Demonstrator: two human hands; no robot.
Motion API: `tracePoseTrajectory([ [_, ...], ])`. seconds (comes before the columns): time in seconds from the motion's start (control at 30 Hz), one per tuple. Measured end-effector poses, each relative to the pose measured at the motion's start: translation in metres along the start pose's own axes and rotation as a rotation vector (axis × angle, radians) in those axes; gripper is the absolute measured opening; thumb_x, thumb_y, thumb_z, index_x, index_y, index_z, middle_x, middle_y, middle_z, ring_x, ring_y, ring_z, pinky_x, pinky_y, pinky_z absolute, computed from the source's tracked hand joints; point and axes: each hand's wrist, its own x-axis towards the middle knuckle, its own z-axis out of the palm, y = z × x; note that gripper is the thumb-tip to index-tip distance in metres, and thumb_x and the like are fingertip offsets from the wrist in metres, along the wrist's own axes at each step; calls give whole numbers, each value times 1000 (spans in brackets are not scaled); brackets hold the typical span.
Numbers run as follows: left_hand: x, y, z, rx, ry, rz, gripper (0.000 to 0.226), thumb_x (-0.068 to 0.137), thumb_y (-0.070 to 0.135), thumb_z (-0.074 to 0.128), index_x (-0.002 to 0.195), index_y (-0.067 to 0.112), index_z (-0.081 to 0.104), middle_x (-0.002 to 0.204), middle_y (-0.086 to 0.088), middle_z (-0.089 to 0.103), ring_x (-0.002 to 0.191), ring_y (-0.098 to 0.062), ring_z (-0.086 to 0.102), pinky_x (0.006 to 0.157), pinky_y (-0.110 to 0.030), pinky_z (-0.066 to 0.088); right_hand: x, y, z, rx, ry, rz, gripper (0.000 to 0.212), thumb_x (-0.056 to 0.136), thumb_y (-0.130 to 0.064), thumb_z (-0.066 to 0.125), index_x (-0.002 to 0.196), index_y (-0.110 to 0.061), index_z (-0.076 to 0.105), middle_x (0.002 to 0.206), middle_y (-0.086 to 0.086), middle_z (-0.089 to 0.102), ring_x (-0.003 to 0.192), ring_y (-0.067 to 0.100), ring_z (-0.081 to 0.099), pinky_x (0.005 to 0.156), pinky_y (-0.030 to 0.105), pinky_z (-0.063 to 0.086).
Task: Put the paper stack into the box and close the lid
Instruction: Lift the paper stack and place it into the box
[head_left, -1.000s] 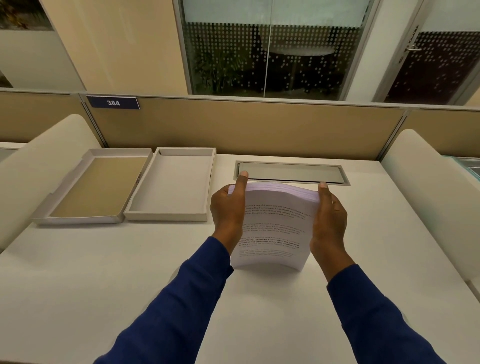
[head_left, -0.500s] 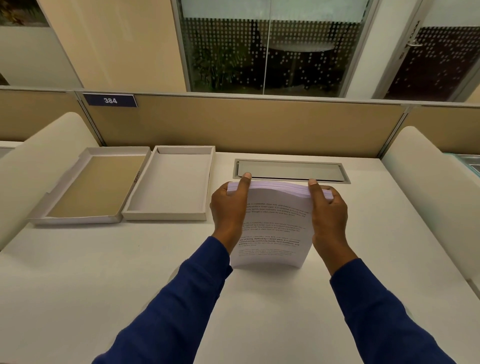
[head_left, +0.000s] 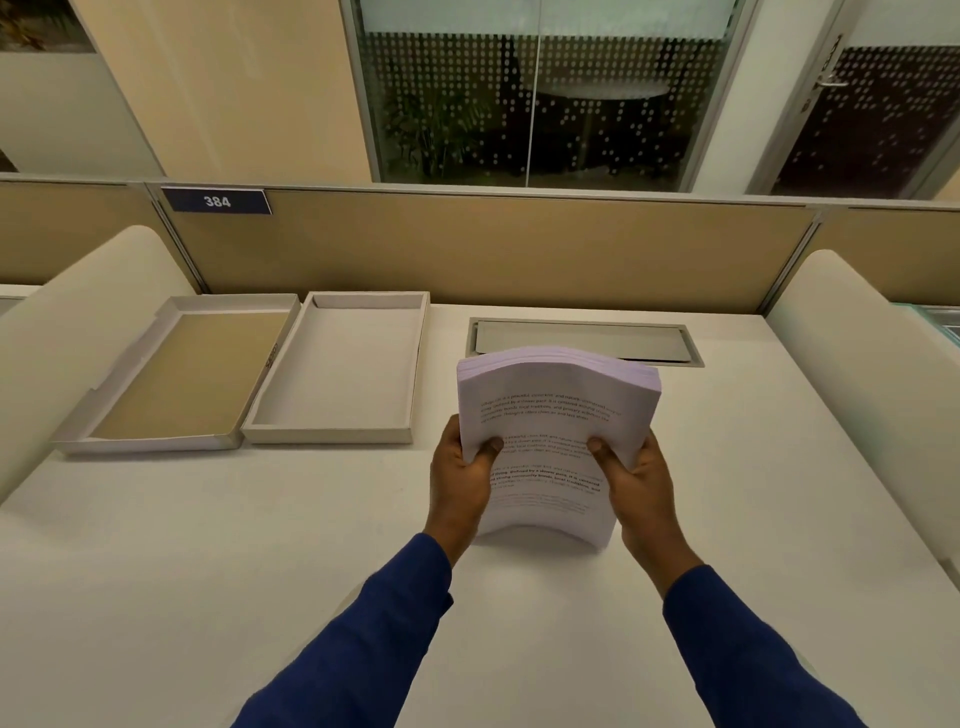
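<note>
A thick paper stack (head_left: 558, 395) with printed text is held up off the white desk, bowed upward in the middle. My left hand (head_left: 462, 475) grips its left side with the thumb on top. My right hand (head_left: 631, 480) grips its right side the same way. To the left, the shallow grey box (head_left: 337, 434) sits empty on the desk. Its lid (head_left: 148, 444), with a tan inner face, lies open-side up, touching the box's left side.
A metal cable flap (head_left: 582, 340) is set into the desk (head_left: 208, 571) behind the stack. Tan partition panels (head_left: 493, 249) close off the back. Curved white side dividers (head_left: 872, 364) flank the desk. A "384" plate (head_left: 215, 201) hangs on the partition.
Both hands have slid from the stack's far corners down to its middle sides, thumbs on top. The stack has risen off the desk and bows upward.
</note>
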Motion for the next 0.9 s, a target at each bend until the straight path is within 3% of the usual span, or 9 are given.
tracePoseTrajectory([
  [0.17,0,6,-6,-94,-7,62,31,93,13,69,116,33,67,107,5,75,102,-17,73,73,-30,64,-5,-7,-5,20,-7,-100,36,92,-30,69,126,-41,60,113,-10,72,104,12,70,76,29,63],
  [0.3,-8,-7,-5,-41,5,12,30,97,8,65,114,32,67,106,2,74,104,-25,72,78,-39,66,-12,8,-2,10,-1,-31,35,97,-20,67,129,-32,59,113,-5,71,109,20,68,83,43,63],
  [0.4,-8,-9,-4,-34,9,5,30,96,11,66,111,36,67,104,5,75,102,-22,73,78,-38,66,-9,9,-2,-1,15,-23,35,97,-21,68,129,-31,59,114,-3,71,109,21,68,85,48,62],
  [0.5,-8,-9,-5,-58,6,16,31,94,15,67,115,37,66,106,6,75,102,-17,73,77,-35,66,-8,6,-4,-1,7,-55,37,94,-26,68,129,-36,59,112,-8,71,107,17,69,80,40,64],
  [0.67,-11,-16,-3,-21,-35,23,30,98,13,65,118,35,64,108,6,74,102,-16,72,77,-34,65,-11,15,-8,-21,-1,-54,36,97,-25,66,129,-39,57,112,-10,70,107,17,68,81,38,64],
  [0.83,-10,-31,-11,40,-70,-44,33,98,13,66,122,37,61,112,8,72,107,-18,70,75,-24,62,-8,25,-12,-40,-30,4,41,96,-21,68,130,-40,55,113,-15,70,108,14,67,73,23,62],
  [0.9,-13,-40,-14,72,-85,-71,35,99,12,65,123,37,60,115,6,71,109,-18,68,79,-25,62,-10,36,-13,-50,-31,48,42,96,-17,69,131,-34,56,115,-10,70,111,17,66,78,27,62],
])
